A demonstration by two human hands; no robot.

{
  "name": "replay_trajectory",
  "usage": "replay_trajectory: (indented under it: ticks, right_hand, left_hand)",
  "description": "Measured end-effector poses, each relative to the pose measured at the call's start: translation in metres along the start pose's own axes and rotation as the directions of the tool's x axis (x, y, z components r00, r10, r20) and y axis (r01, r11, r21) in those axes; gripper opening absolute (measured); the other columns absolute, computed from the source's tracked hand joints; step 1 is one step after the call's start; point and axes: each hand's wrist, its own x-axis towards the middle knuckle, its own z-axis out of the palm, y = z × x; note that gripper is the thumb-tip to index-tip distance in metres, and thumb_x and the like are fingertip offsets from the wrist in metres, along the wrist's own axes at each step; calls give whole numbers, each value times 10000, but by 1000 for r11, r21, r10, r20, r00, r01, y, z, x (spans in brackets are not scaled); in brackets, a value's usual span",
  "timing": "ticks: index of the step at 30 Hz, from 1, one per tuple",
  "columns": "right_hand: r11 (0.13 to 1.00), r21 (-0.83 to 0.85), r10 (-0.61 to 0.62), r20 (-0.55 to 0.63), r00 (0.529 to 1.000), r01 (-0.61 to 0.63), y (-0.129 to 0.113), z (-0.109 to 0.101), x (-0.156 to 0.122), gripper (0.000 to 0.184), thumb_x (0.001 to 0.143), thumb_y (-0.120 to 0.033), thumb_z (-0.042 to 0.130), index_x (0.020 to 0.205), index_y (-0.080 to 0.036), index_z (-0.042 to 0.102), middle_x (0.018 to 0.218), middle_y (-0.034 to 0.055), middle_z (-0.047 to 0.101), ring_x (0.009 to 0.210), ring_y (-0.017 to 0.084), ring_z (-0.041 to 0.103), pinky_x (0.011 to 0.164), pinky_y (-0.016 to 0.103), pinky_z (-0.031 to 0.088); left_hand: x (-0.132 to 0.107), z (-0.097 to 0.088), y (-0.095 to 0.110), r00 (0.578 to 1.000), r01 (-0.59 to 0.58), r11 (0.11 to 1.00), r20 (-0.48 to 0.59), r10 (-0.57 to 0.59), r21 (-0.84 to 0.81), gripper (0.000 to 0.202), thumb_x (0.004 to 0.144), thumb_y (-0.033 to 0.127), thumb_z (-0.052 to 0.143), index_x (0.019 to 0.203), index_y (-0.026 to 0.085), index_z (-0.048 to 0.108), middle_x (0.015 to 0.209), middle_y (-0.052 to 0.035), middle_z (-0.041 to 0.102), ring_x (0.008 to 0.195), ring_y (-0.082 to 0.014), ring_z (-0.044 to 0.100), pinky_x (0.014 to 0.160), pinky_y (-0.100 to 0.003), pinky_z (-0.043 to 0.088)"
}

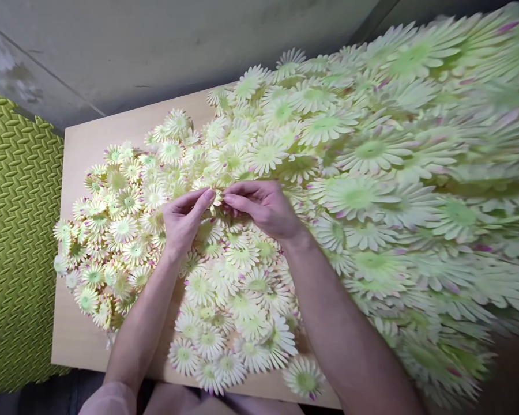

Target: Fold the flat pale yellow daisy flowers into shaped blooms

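Observation:
Both hands meet over the middle of the table, above a bed of loose artificial flower heads. My left hand [185, 216] pinches a small pale yellow flower head [217, 200] between thumb and fingers. From the other side, my right hand [263, 207] closes its thumb and fingertips on the edge of the same flower head. Pink petal tips show just under the right fingertips. The fingers hide much of this flower. Around the hands lie many cream petal layers with green centres, such as the flower heads [242, 259] just below them.
Smaller flower heads [123, 227] are heaped at the left. A tall pile of larger flower layers [372, 150] fills the right side. The wooden tabletop [82, 340] has its left edge beside a green woven-pattern mat [17, 242]. A grey wall [177, 46] stands behind.

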Motion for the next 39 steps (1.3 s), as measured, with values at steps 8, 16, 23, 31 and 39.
replay_trajectory:
  ticks: [8, 16, 23, 31, 39]
  right_hand:
    - [1000, -25, -4, 1, 1000, 4, -3, 1, 0, 140, 809, -330, 746, 811, -190, 758, 731, 15, 718, 634, 120, 652, 553, 217, 552]
    - [999, -36, -7, 8, 1000, 8, 1, 0, 1, 159, 807, -342, 747, 786, -184, 745, 700, 12, 694, 623, 114, 625, 567, 222, 527]
    - [996, -89, -31, -13, 999, 30, -2, 2, 1, 139, 808, -304, 735, 762, -173, 736, 671, 9, 677, 613, 116, 610, 577, 233, 514]
    - [997, -65, -51, -26, 998, 49, 0, 3, 1, 85, 812, -267, 739, 804, -184, 752, 720, 1, 713, 638, 105, 645, 598, 208, 540]
    - [998, -49, -41, -26, 999, 40, -2, 4, 1, 111, 820, -296, 745, 857, -193, 763, 748, 3, 712, 621, 101, 638, 571, 205, 561]
  left_hand:
    - [1, 1, -1, 999, 0, 1000, -32, 0, 25, 195, 707, 360, 825, 850, 234, 786, 834, -26, 783, 743, -113, 724, 732, -255, 600]
    - [0, 3, 2, 999, 3, 997, -44, 0, 71, 232, 725, 403, 802, 830, 200, 760, 803, -29, 761, 733, -114, 707, 734, -260, 579]
    - [2, 1, -2, 1000, -3, 997, -27, 5, 72, 259, 738, 430, 786, 828, 191, 742, 762, -14, 735, 660, -83, 658, 664, -217, 542]
    - [1, 3, 5, 1000, -31, 989, 5, 31, 145, 274, 791, 453, 732, 819, 184, 686, 761, -5, 681, 651, -77, 606, 626, -208, 492]
    - [-2, 4, 6, 994, -36, 982, 104, 17, 184, 296, 845, 478, 661, 836, 184, 633, 738, 1, 627, 613, -66, 551, 541, -192, 432]
